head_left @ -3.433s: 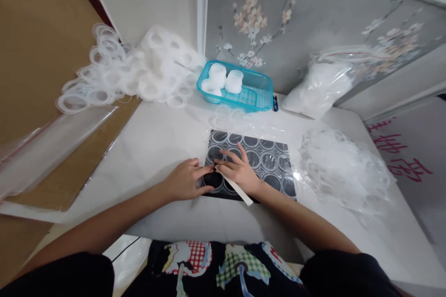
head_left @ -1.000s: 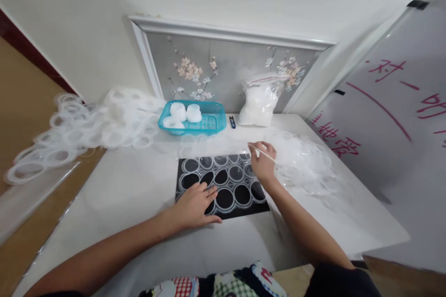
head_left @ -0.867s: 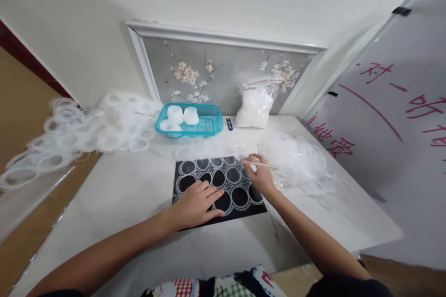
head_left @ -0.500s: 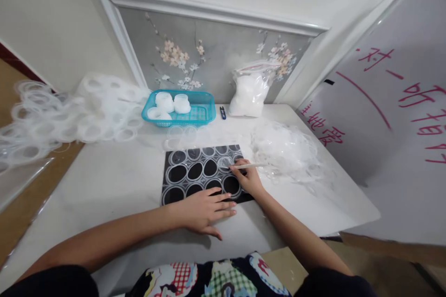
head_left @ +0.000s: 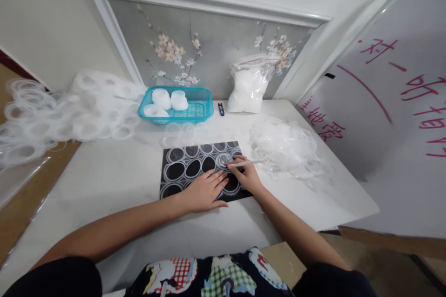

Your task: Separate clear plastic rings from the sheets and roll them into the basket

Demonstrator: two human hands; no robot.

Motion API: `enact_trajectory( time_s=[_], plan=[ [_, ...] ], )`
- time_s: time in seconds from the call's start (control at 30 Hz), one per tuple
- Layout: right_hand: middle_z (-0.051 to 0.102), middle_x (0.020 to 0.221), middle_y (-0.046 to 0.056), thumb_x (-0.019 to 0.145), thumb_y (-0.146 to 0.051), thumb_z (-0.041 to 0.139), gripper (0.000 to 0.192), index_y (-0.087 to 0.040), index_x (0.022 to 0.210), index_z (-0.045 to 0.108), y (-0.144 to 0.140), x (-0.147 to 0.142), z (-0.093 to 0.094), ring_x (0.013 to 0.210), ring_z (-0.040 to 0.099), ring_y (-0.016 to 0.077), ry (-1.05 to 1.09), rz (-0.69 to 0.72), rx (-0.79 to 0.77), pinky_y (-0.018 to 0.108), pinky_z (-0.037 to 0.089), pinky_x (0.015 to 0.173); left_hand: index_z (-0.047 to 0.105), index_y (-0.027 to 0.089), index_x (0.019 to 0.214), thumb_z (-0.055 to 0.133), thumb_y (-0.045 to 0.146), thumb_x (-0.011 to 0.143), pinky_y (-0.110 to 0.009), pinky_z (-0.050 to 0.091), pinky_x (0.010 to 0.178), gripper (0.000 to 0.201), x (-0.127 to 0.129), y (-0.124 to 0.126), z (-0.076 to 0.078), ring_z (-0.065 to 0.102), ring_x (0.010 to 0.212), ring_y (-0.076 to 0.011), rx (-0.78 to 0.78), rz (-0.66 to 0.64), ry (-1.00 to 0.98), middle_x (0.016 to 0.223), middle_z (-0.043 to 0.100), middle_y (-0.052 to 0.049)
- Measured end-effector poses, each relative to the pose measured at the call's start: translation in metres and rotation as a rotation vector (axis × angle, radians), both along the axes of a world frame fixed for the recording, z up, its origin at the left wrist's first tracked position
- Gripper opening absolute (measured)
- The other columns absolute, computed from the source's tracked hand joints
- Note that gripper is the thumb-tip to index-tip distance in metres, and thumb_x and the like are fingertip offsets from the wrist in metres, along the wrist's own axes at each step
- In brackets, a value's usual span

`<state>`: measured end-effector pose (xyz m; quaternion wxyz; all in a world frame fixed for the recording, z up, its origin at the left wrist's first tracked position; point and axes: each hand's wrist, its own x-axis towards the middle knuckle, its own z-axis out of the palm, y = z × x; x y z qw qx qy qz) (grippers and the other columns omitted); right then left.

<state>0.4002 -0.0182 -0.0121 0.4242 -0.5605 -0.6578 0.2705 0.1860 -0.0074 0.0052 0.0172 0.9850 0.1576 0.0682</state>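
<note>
Right hand (head_left: 245, 177) at frame centre pinches a thin stick (head_left: 248, 163), tip on a clear ring (head_left: 223, 159) on the black mat (head_left: 195, 169) | left hand (head_left: 205, 190) flat, fingers spread, empty, pressing the mat's lower edge just left of the ring | ring pile (head_left: 284, 145) to the right on the table (head_left: 114, 181).

White table (head_left: 114, 181). Black mat (head_left: 195, 169) near front edge, centre. Blue basket (head_left: 202, 110) at back edge; small clipper (head_left: 220, 109) just beside it, then bag (head_left: 248, 86). Ring pile (head_left: 285, 146) toward right edge; bigger ring heap (head_left: 69, 111) over left edge.
</note>
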Motion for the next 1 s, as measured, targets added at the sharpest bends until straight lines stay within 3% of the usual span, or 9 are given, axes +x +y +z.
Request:
enact_trajectory(
  time_s=[0.2, 0.37, 0.47, 0.63, 0.7, 0.8, 0.9, 1.0],
  plan=[
    [0.076, 0.096, 0.005, 0.093, -0.035, 0.054, 0.021, -0.024, 0.092, 0.072, -0.004, 0.001, 0.000, 0.116, 0.057, 0.0289, -0.159, 0.019, 0.058, 0.048, 0.045, 0.100, 0.046, 0.001, 0.139, 0.021, 0.065, 0.097, -0.044, 0.026, 0.113, 0.081, -0.005, 0.002, -0.006, 0.043, 0.135, -0.0304, -0.032, -0.014, -0.017, 0.141, 0.049, -0.023],
    [0.073, 0.109, 0.002, 0.090, -0.017, 0.055, 0.015, -0.025, 0.089, 0.068, -0.017, -0.009, -0.002, 0.129, 0.045, 0.0284, -0.603, 0.137, 0.342, 0.052, 0.023, 0.114, 0.043, -0.001, 0.140, 0.029, 0.056, 0.100, -0.046, 0.026, 0.113, 0.071, -0.006, 0.007, 0.001, 0.044, 0.134, -0.0314, -0.138, -0.029, 0.031, 0.141, 0.049, -0.023],
    [0.074, 0.105, 0.001, 0.087, -0.012, 0.056, 0.020, -0.027, 0.093, 0.067, -0.006, -0.004, 0.003, 0.126, 0.046, 0.0274, -0.691, 0.088, 0.336, 0.051, 0.019, 0.115, 0.044, 0.005, 0.141, 0.033, 0.048, 0.101, -0.045, 0.026, 0.114, 0.059, -0.007, 0.010, 0.007, 0.043, 0.136, -0.0286, -0.210, -0.032, 0.027, 0.142, 0.049, -0.020],
    [0.071, 0.096, 0.010, 0.094, -0.025, 0.045, 0.025, -0.023, 0.097, 0.070, 0.033, 0.038, 0.037, 0.114, 0.051, 0.0323, -0.445, -0.429, 0.323, 0.057, 0.026, 0.106, 0.050, 0.007, 0.137, 0.037, 0.051, 0.100, -0.039, 0.023, 0.115, 0.059, -0.009, 0.015, 0.019, 0.043, 0.137, -0.0259, -0.255, -0.058, 0.050, 0.144, 0.048, -0.017],
    [0.070, 0.097, 0.012, 0.095, -0.031, 0.045, 0.027, -0.022, 0.097, 0.071, 0.035, 0.052, 0.047, 0.112, 0.052, 0.0326, -0.363, -0.515, 0.339, 0.055, 0.030, 0.104, 0.052, 0.007, 0.136, 0.038, 0.057, 0.098, -0.040, 0.025, 0.114, 0.065, -0.006, 0.016, 0.027, 0.045, 0.134, -0.0270, -0.254, -0.059, 0.077, 0.143, 0.050, -0.018],
    [0.070, 0.093, 0.011, 0.093, -0.038, 0.049, 0.027, -0.022, 0.093, 0.071, 0.020, 0.057, 0.044, 0.110, 0.053, 0.0313, -0.276, -0.380, 0.258, 0.050, 0.039, 0.099, 0.053, 0.009, 0.136, 0.035, 0.058, 0.098, -0.040, 0.029, 0.111, 0.064, 0.006, 0.019, 0.036, 0.048, 0.132, -0.0262, -0.243, -0.023, 0.082, 0.142, 0.052, -0.015],
    [0.071, 0.086, 0.008, 0.091, -0.042, 0.053, 0.028, -0.023, 0.084, 0.072, 0.002, 0.050, 0.023, 0.103, 0.058, 0.0289, -0.148, -0.184, 0.088, 0.045, 0.045, 0.092, 0.052, 0.009, 0.136, 0.038, 0.055, 0.099, -0.039, 0.024, 0.114, 0.061, 0.026, 0.023, 0.041, 0.043, 0.136, -0.0265, -0.226, -0.026, 0.080, 0.145, 0.048, -0.016],
    [0.071, 0.083, 0.006, 0.089, -0.048, 0.056, 0.032, -0.023, 0.079, 0.073, -0.006, 0.043, 0.004, 0.099, 0.062, 0.0271, -0.003, -0.128, 0.000, 0.042, 0.047, 0.090, 0.053, 0.006, 0.134, 0.045, 0.056, 0.096, -0.039, 0.027, 0.113, 0.063, 0.042, 0.027, 0.047, 0.042, 0.137, -0.0285, -0.299, -0.023, 0.152, 0.142, 0.050, -0.019]
  ],
)
